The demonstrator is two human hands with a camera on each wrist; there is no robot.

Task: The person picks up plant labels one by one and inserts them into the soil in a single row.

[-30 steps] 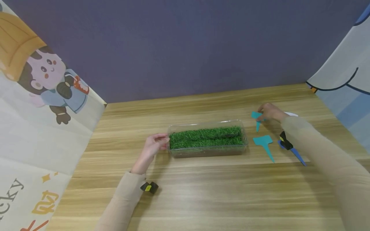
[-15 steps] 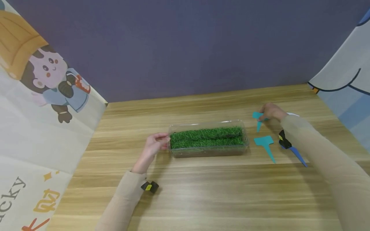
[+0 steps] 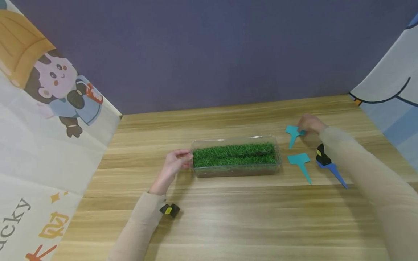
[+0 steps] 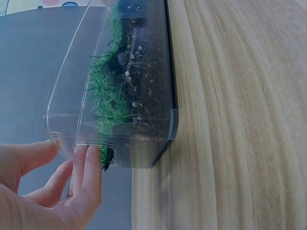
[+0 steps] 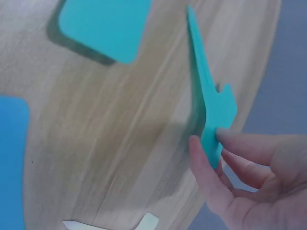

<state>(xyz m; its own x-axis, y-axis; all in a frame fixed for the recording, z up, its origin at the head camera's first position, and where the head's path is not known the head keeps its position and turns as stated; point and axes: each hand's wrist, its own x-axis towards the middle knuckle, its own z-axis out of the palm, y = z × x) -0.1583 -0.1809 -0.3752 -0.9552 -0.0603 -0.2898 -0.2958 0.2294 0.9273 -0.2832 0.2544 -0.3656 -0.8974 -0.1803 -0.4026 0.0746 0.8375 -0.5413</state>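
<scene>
My left hand (image 3: 174, 165) holds the left end of a clear plastic box (image 3: 236, 171); in the left wrist view its thumb (image 4: 41, 152) is at the rim and its fingers (image 4: 88, 175) lie against the end wall. Inside the box, two strips of green artificial grass (image 3: 235, 150) lie over brown, soil-like material (image 4: 144, 91). My right hand (image 3: 311, 123) pinches the head of a teal T-shaped plant label (image 5: 218, 112) between thumb and fingers; the label's stake lies along the table. Part of that label's head is hidden by the hand in the head view.
A second teal plant label (image 3: 299, 159) lies in front of the held one. To its right is a blue plant label (image 3: 337, 175), partly covered by the black wrist camera. A white piece (image 5: 146, 223) shows low in the right wrist view. A dark wall (image 3: 228, 54) bounds the wooden table.
My right hand has shifted slightly right along the teal label's head, uncovering more of it. The white piece is now hidden in the head view. My left hand stays at the box.
</scene>
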